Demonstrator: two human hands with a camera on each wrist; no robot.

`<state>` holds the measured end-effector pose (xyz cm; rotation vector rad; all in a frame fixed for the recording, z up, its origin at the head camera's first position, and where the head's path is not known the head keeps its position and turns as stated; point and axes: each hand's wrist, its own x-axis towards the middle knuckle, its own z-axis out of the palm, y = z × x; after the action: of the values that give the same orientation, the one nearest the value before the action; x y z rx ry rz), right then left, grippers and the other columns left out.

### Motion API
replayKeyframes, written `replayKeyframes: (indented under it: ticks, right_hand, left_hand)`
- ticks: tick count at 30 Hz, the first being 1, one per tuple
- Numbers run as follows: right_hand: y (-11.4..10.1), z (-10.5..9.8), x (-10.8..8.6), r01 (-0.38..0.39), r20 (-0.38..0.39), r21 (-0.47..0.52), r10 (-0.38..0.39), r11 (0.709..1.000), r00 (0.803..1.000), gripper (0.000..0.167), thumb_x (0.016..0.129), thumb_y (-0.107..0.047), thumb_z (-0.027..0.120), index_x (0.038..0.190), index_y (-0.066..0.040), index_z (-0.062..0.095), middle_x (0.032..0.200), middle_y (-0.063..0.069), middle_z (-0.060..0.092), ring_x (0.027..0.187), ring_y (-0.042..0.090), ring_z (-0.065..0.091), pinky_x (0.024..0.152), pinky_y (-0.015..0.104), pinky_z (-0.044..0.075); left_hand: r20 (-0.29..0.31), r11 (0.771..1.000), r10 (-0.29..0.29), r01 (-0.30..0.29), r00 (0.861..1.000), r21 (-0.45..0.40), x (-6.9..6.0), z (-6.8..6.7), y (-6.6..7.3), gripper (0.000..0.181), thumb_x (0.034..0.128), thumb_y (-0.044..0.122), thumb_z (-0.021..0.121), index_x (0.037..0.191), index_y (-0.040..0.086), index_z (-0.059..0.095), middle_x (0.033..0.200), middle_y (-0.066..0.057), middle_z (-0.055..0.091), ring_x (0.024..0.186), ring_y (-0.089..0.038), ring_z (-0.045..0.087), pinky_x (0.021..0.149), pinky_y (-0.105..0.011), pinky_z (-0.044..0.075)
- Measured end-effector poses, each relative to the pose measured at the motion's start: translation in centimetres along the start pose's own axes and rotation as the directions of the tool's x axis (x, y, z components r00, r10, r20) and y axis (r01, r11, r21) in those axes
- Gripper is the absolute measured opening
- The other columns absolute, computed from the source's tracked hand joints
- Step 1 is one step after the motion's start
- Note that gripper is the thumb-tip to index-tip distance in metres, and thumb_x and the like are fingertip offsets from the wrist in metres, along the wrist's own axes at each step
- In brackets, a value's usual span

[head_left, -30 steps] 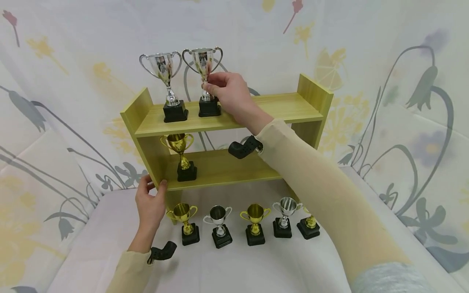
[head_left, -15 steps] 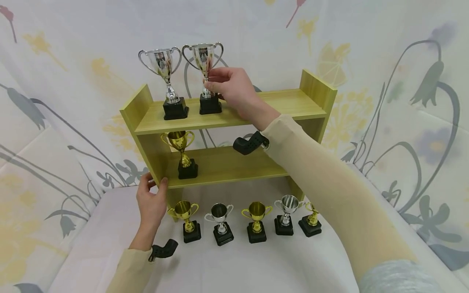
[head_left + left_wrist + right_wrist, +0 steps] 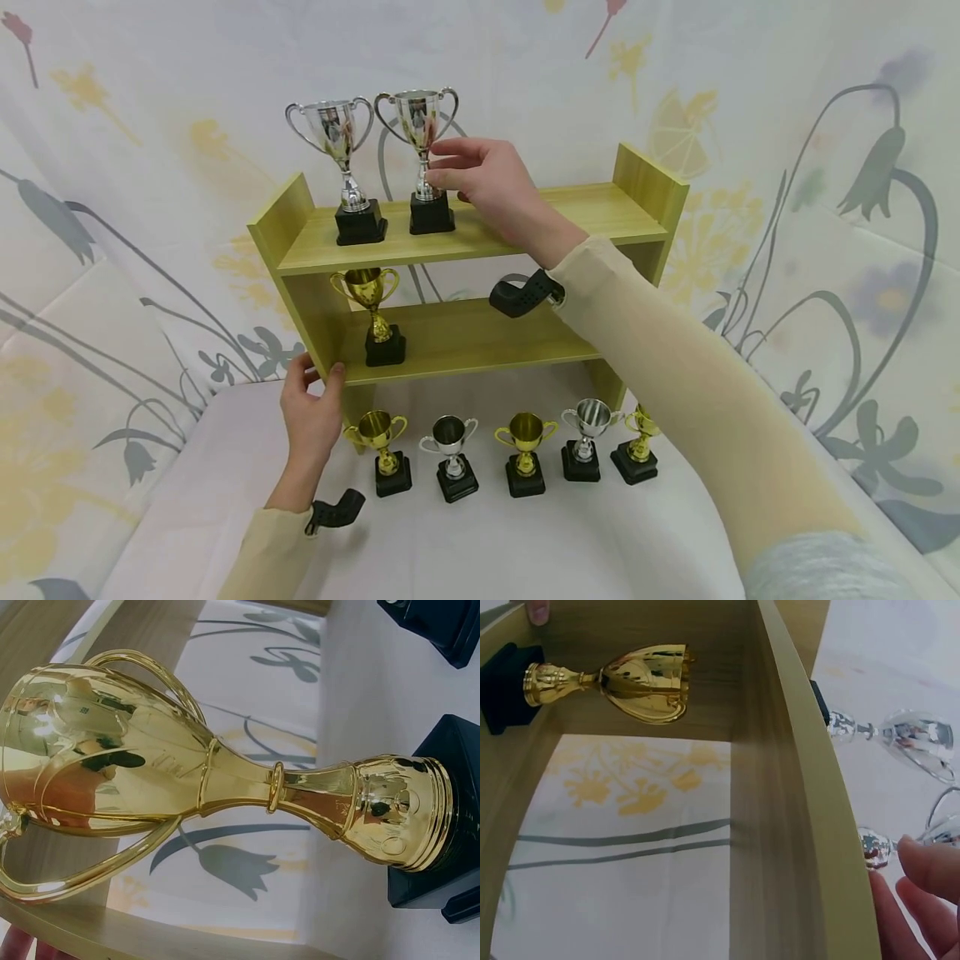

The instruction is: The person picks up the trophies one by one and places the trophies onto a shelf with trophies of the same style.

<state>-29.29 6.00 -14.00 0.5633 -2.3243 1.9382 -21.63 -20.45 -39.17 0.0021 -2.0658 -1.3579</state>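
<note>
While the shelf [image 3: 465, 333] is gripped at its left side panel by the left hand [image 3: 311, 417], the thumb laid at the front edge, the right hand [image 3: 495, 183] is held, in the head view, just beside the stem of a silver trophy [image 3: 420, 133]. Its thumb and fingers are loosely parted; whether the stem is touched cannot be told. That trophy is stood upright on the top board, right of another silver one [image 3: 339, 142]. Below, a gold trophy [image 3: 371, 298] is placed on the middle board, and five small trophies [image 3: 525, 433] are lined up in front on white cloth [image 3: 420, 550].

In the left wrist view, a gold cup [image 3: 112, 750] on a black base [image 3: 450, 810] is shown sideways.

In the right wrist view, the right fingers [image 3: 930, 907] are seen apart beside the silver stem.
</note>
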Motion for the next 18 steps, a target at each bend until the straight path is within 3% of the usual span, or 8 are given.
replayKeyframes:
  ticks: [7,14,18]
  right_hand:
    - [0.2,-0.7,-0.5,0.002,0.000,-0.034,-0.002,0.999,1.000,0.045,0.094,-0.010,0.068,0.138,-0.010,0.059,0.122,0.005,0.068,0.111,0.013,0.061,0.099,0.037,0.044]
    - [0.2,-1.3,-1.3,0.010,0.013,-0.049,-0.009,0.999,1.000,0.045,0.095,-0.009,0.066,0.139,-0.009,0.058,0.127,0.009,0.066,0.113,0.013,0.060,0.101,0.040,0.042]
    - [0.1,-1.6,-2.1,0.016,0.024,-0.048,-0.015,0.999,1.000,0.043,0.096,-0.009,0.065,0.139,-0.008,0.058,0.130,0.012,0.063,0.116,0.015,0.059,0.103,0.040,0.041]
  left_hand:
    - [-0.005,1.000,0.005,-0.005,1.000,-0.009,0.1,0.1,0.1,0.034,0.0986,0.014,0.059,0.128,-0.004,0.055,0.115,-0.018,0.057,0.105,-0.027,0.056,0.072,-0.013,0.045]
    - [-0.002,1.000,0.008,-0.008,1.000,-0.012,0.2,0.1,-0.1,0.034,0.0980,0.012,0.059,0.128,-0.003,0.054,0.115,-0.019,0.056,0.105,-0.026,0.056,0.079,-0.049,0.052]
    - [-0.002,1.000,0.006,-0.006,1.000,-0.022,0.1,0.1,-0.1,0.035,0.0984,0.013,0.058,0.128,-0.004,0.054,0.116,-0.019,0.056,0.106,-0.028,0.055,0.081,-0.057,0.052]
